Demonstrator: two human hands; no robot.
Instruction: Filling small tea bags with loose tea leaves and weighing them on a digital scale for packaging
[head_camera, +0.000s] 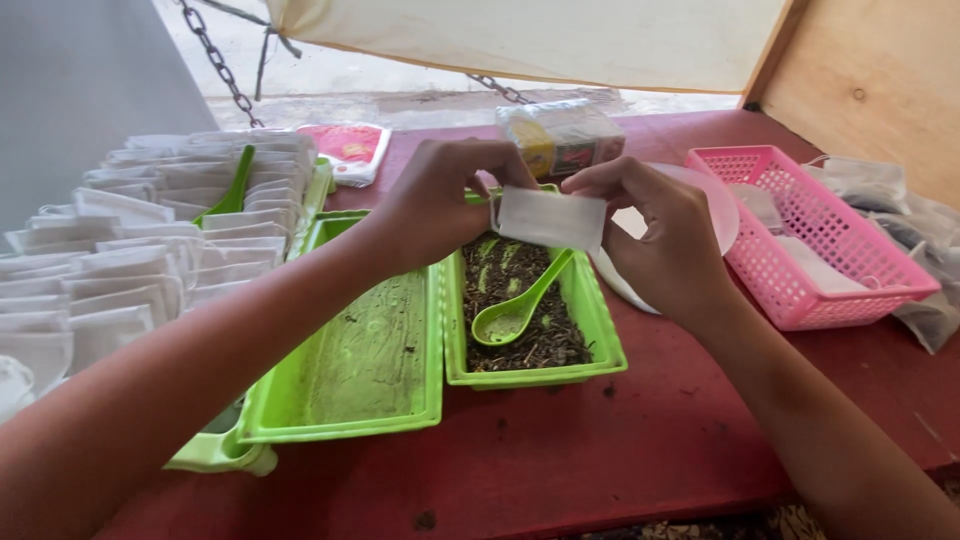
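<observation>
Table (650, 440): dark red top, carries all items; specks of loose debris on surface.

Bags (150, 250): many white flat bags, laid in overlapping rows at far left of table. A green scoop (236, 183) rests on top of the rows.

Basket (800, 230): pink mesh plastic, right side, w/ white items inside. Clear plastic wraps lie just beside it at far right.

Lid (370, 350): green, rectangular, lying open next to the tray, dusty inside.

Tray (590, 330): green, centre of table, filled w/ dark dried leaves (555, 340). Green spoon (525, 300) lies in the leaves, bowl toward viewer, handle tilted up and away.

Plate (715, 205): pale, round, between tray and basket, partly hidden by R hand.

Packet (560, 135): wrapped block, yellow and clear, at far edge behind hands. Red-and-white pouch (348, 148) to its left.

L hand (440, 205): closed, fingers pinching left edge of sachet.

R hand (665, 235): closed, thumb and fingers pinching right edge of sachet.

Sachet (550, 218): small, white, rectangular; held level between both hands, in air directly above far end of tray, not touching it. Cannot tell if filled.
</observation>
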